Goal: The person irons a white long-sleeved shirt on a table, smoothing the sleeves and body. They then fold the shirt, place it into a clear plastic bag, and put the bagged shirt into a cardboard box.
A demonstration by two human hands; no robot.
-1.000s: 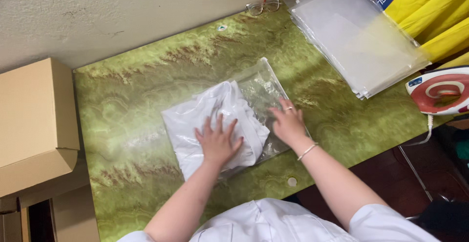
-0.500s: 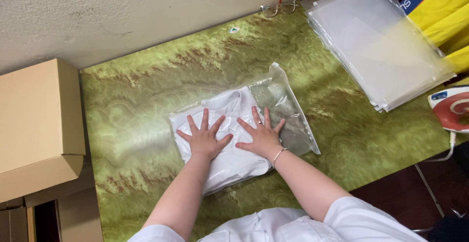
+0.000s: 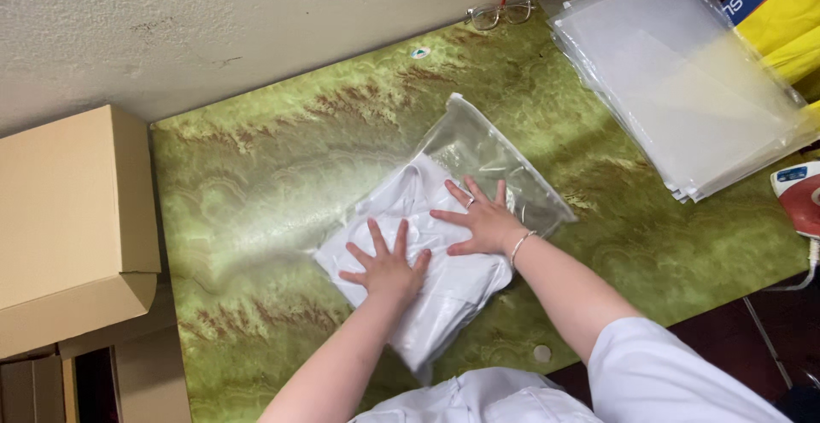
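Left hand (image 3: 386,267) flat, fingers spread, pressing folded white garment (image 3: 427,269) mid-table | right hand (image 3: 483,222) flat, open, on same garment where it enters clear plastic bag (image 3: 495,162) | neither grips | risk: garment bunches at the bag mouth, or the slick bag slides on green table (image 3: 256,175).

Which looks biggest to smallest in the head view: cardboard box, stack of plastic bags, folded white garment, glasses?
1. Cardboard box and stack of plastic bags: alike, both cut off by the frame, so unranked.
2. Folded white garment.
3. Glasses.
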